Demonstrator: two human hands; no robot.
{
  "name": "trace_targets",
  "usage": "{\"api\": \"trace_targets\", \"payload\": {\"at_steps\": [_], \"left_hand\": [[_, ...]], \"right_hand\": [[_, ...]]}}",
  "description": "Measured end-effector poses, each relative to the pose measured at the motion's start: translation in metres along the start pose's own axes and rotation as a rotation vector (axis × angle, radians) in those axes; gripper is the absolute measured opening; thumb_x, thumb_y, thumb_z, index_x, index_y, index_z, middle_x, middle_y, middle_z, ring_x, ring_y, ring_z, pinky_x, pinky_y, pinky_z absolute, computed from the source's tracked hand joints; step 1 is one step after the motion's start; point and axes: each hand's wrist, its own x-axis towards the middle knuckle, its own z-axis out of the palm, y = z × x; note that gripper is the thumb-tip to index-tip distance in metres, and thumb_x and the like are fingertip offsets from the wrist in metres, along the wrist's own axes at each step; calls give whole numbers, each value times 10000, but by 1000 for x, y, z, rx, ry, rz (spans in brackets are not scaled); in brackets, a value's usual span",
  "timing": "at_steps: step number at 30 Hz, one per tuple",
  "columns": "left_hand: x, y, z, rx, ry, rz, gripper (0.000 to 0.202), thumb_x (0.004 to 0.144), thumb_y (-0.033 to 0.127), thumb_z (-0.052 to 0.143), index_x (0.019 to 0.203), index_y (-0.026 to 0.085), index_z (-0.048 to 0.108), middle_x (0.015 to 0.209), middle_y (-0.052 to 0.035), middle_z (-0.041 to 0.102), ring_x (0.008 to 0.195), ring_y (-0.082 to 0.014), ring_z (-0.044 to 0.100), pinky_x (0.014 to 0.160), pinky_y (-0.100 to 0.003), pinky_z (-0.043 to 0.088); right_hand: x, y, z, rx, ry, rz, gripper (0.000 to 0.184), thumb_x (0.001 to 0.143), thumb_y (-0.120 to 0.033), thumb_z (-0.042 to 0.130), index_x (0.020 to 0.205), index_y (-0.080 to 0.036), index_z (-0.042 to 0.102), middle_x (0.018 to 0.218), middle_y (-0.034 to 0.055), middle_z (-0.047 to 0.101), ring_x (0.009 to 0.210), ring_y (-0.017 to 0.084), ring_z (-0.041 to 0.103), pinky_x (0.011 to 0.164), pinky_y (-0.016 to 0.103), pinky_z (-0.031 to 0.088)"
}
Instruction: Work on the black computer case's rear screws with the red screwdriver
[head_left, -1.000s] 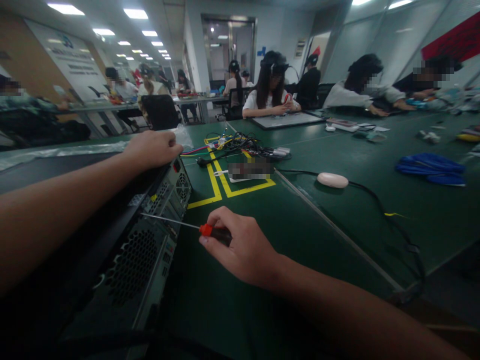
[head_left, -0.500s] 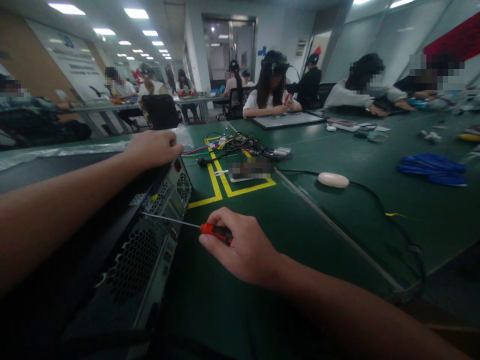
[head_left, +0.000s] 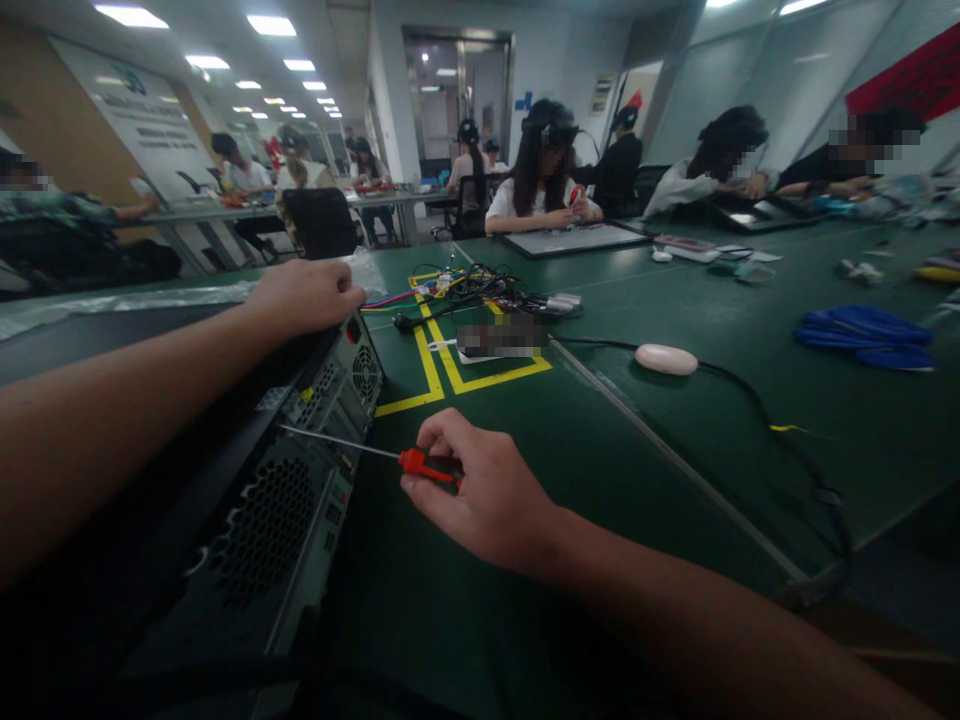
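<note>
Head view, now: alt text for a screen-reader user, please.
The right hand holds a red-handled screwdriver, its tip at the rear panel of a desktop computer case lying on a green table; the left hand rests curled on the case's upper edge. Other people work at tables behind.

Busy open workroom with long green tables under rows of ceiling lights
The nearest table spreads across the middle and right, its green top marked with yellow tape lines. Bright rectangular lights recede far to the left, above a second long table where people sit. A pale sign board hangs on the tan left wall. At the far middle is a metal-framed doorway, with a black office chair to its left. Pale glass panels line the right side, and a red banner hangs far right
</note>
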Motion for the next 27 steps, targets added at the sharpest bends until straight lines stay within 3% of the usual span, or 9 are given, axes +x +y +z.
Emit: {"api": "trace_targets", "payload": {"at_steps": [12, 27], "left_hand": [[0, 2, -1, 49, -11, -10, 564, 976, 520, 348, 1220, 162, 708, 1179, -219, 752, 1115, -380, 708, 932, -467, 538], [3, -1, 3, 33, 11, 14, 595, 970, 502, 349, 1246, 131, 723, 1183, -247, 752, 1119, -424, 703, 932, -510, 531]], "right_hand": [[0, -2, -2, 2, -8, -16, 149, 955, -288, 706, 1032, -219, 600, 905, 13, 735, 771, 167, 674, 715, 299, 472], [0, -3, -2, -14, 2, -2, 172, 961, -345, 701, 1030, -207, 626, 897, 13, 715, 753, 162, 646, 703, 299, 448]]}}
